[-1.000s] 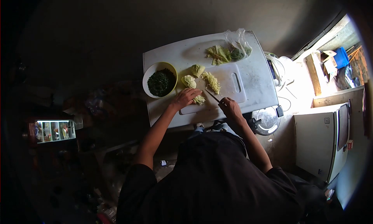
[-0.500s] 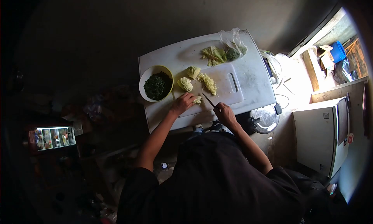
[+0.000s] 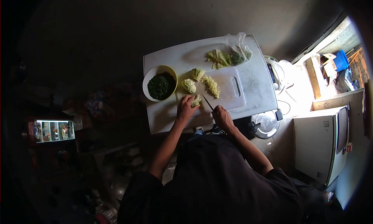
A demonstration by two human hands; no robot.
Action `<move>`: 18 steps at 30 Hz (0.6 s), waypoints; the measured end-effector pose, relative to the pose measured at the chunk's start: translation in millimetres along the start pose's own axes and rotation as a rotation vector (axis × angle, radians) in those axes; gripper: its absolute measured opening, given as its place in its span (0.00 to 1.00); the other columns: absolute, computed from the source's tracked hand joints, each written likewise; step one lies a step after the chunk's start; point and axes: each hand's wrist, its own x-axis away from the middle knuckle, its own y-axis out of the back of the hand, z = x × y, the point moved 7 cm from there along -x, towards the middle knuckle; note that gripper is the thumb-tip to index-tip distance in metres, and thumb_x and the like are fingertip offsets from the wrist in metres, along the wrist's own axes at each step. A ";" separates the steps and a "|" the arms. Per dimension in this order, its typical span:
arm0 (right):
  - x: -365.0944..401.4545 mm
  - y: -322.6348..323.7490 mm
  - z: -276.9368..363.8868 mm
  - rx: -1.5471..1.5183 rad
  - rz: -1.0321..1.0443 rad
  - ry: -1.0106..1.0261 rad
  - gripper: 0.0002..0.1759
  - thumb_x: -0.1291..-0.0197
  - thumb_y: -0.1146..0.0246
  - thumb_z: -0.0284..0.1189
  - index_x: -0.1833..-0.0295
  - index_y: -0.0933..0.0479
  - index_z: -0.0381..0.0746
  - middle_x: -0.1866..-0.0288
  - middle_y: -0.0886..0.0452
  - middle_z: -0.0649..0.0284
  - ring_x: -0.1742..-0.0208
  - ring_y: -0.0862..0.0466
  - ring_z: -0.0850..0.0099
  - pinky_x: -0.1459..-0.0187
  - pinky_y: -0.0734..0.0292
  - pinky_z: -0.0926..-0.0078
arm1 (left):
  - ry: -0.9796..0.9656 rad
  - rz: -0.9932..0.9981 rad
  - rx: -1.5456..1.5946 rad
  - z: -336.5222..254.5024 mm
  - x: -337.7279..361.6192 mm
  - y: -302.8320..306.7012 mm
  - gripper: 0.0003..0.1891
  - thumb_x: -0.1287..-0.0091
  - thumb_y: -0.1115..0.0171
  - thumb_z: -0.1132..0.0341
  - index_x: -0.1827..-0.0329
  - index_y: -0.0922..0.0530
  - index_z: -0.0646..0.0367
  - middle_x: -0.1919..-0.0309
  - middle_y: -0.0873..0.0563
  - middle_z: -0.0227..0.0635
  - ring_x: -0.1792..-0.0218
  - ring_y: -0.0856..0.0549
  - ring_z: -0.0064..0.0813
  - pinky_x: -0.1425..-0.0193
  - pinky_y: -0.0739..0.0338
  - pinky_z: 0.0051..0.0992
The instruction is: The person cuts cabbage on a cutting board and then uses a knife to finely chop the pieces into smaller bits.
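Note:
My left hand [image 3: 186,107] is closed on a pale piece of cabbage [image 3: 196,101] near the left front of the white cutting board [image 3: 229,101]. In my right hand [image 3: 222,117] is a knife [image 3: 207,102], its dark blade angled up and left, with the tip just right of the cabbage piece. Behind the blade lies a pile of shredded cabbage [image 3: 211,86]. Two larger cabbage chunks, one nearer [image 3: 189,86] and one farther [image 3: 197,74], sit at the board's left edge.
A bowl [image 3: 173,74] of chopped dark greens stands left on the white table [image 3: 186,53]. Loose leaves [image 3: 218,58] and a clear plastic bag [image 3: 241,53] with something green lie at the back. A round lidded appliance [image 3: 266,125] stands right of the table, near a white fridge [image 3: 315,146].
My left hand has shifted and turned on the cabbage piece, showing more of it. The knife remains in my right hand beside it. The whole view has shifted slightly.

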 end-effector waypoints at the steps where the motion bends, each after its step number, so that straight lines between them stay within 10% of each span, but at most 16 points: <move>1: 0.2 -0.1 -1.7 0.000 0.000 0.000 0.12 0.34 0.39 0.32 0.57 0.30 0.34 0.59 0.20 0.42 0.59 0.19 0.39 0.59 0.25 0.45 | 0.000 0.000 0.000 -1.9 -0.9 3.5 0.22 0.46 0.24 0.65 0.49 0.17 0.62 0.53 0.17 0.39 0.50 0.18 0.42 0.46 0.21 0.37; 18: 8.2 5.2 -14.0 0.078 0.056 -0.040 0.14 0.36 0.41 0.36 0.56 0.26 0.35 0.63 0.16 0.41 0.60 0.16 0.41 0.57 0.22 0.46 | -0.028 -0.027 -0.041 22.7 -0.1 8.5 0.18 0.46 0.31 0.74 0.50 0.17 0.59 0.52 0.16 0.37 0.52 0.16 0.43 0.48 0.20 0.38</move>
